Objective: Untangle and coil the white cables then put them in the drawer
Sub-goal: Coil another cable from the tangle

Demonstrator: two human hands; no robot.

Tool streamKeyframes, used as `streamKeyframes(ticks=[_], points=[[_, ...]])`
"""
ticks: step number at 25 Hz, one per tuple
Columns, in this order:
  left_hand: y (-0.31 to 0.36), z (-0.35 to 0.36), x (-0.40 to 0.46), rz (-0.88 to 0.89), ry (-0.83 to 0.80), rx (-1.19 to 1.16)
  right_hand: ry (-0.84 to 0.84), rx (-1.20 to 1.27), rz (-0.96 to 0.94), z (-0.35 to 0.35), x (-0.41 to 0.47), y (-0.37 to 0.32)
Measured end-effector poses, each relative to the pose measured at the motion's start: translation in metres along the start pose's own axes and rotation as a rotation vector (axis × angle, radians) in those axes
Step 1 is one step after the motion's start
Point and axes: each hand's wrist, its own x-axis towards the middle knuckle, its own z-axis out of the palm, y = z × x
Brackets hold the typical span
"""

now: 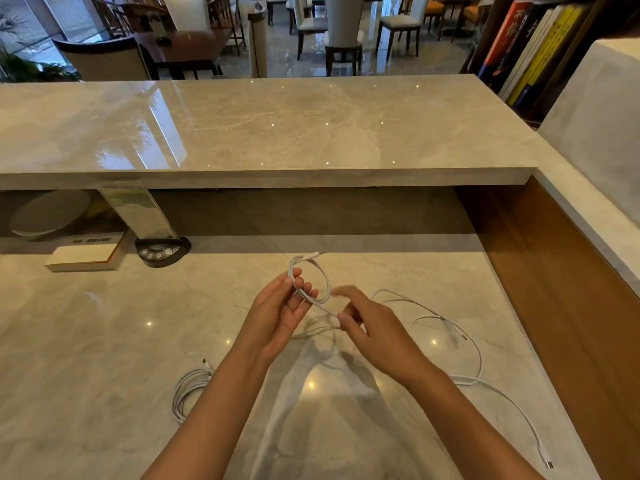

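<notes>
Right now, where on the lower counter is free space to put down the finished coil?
Bare marble lies at the left, between the book and the coiled cable. It is crowded at the right: loose cable sprawls from the right hand to the wooden wall.

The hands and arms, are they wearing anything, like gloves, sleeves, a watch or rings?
No. The left hand and the right hand are bare, with no gloves. Both forearms are bare as far as the picture shows, so no sleeves are in view. No watch, bracelet or ring shows on the wrists or fingers. The right hand's fingertips are blurred, so small details there are hard to tell.
</notes>
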Motion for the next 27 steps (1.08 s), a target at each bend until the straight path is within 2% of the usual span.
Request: streamKeyframes(ticks=[2,4,6,9,13,17,22,24,27], points=[[0.001,-0.002,0.001,-0.023,-0.045,-0.051,-0.085,-0.186,-0.072,-0.013,0.005,0.006],[0.003,-0.003,-0.001,-0.046,-0.101,-0.061,-0.258,-0.33,-0.088,-0.028,0.01,0.007],[0.006,-0.005,-0.002,-0.066,-0.156,-0.059,-0.428,-0.361,-0.019,-0.049,0.017,0.007],[0.009,-0.008,-0.002,-0.096,-0.177,-0.08,-0.521,-0.347,0.077,-0.076,0.029,0.01],[0.02,-0.013,-0.002,-0.105,-0.299,0.009,-0.471,-0.273,0.155,-0.102,0.044,0.014],[0.025,-0.021,-0.005,-0.169,-0.365,0.2,-0.449,-0.369,0.239,-0.113,0.055,0.009],[0.014,-0.008,-0.011,-0.209,-0.319,0.384,-0.111,-0.789,0.19,-0.092,0.067,-0.024],[0.012,-0.004,-0.013,-0.208,-0.319,0.41,-0.037,-0.717,0.157,-0.078,0.069,-0.035],[0.006,-0.007,-0.012,-0.188,-0.268,0.449,-0.018,-0.508,0.103,-0.059,0.066,-0.042]])
